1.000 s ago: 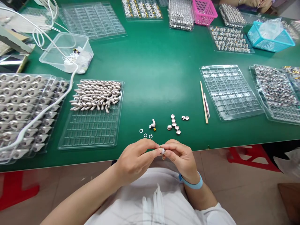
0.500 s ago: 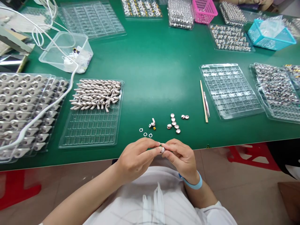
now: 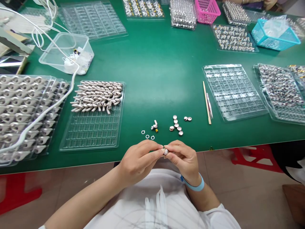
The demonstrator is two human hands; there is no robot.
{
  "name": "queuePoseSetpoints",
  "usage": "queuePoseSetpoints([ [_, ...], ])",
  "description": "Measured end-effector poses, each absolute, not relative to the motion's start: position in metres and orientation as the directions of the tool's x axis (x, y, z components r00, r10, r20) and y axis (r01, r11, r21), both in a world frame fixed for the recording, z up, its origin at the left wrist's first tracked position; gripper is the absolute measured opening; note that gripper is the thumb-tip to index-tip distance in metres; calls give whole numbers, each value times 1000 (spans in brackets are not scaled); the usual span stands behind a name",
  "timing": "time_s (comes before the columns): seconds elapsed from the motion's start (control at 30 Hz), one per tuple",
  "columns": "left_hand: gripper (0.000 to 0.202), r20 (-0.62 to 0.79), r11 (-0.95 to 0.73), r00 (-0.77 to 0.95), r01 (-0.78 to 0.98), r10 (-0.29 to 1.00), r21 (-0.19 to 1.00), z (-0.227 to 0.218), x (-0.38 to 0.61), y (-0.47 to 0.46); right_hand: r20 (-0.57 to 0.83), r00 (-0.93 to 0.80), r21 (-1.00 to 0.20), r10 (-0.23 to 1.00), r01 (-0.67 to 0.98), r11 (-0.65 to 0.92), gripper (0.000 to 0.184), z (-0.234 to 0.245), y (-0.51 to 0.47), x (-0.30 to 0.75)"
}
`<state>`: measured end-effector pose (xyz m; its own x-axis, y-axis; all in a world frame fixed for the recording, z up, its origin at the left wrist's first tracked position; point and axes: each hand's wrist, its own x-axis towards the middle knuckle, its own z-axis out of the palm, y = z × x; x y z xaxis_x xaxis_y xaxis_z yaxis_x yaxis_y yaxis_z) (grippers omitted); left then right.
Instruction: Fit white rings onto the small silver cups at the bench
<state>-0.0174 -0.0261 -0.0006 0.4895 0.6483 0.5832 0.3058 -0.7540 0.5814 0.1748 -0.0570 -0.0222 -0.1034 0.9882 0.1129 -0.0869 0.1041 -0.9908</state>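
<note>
Far out to the left of the hands lies a tray of pale shells [image 3: 26,111], and nearer, just ahead and left of the left hand [image 3: 137,162], a clear tray [image 3: 95,133] with stem pieces heaped in its far half. The left hand comes in from the lower left, forearm slanted, fingers curled, thumb and forefinger pinched on a small white part [image 3: 165,151]. That part sits between the two hands at the table edge, close to the body. The right hand [image 3: 184,157], wearing a blue wristband [image 3: 194,186], meets it fingertip to fingertip and pinches the same part. Just ahead of the fingertips lie three white rings [image 3: 147,136] and a cluster of metal caps [image 3: 176,125]. Ahead and right of the right hand lies a wooden stick [image 3: 206,102].
</note>
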Motion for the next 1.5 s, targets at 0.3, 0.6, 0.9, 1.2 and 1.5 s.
queuePoseSetpoints([
  [0.3, 25, 575, -755, 503, 309, 645, 578, 2, -18, -25, 88, -93, -992, 992, -98, 79, 22, -20, -54, 175],
  [0.6, 24, 565, -743, 498, 311, 658, 592, 1, -18, -25, 122, -126, -992, 985, -29, 119, 24, -17, -54, 178],
  [0.9, 21, 569, -725, 457, 337, 684, 601, 1, -15, -27, 173, -106, -983, 979, 50, 179, 24, -21, -57, 177],
  [1.2, 21, 580, -729, 446, 350, 682, 588, -1, -14, -29, 273, -69, -948, 960, 151, 280, 32, -21, -59, 174],
  [1.5, 23, 588, -740, 452, 350, 670, 574, -3, -15, -30, 370, -44, -903, 928, 218, 371, 37, -19, -60, 172],
])
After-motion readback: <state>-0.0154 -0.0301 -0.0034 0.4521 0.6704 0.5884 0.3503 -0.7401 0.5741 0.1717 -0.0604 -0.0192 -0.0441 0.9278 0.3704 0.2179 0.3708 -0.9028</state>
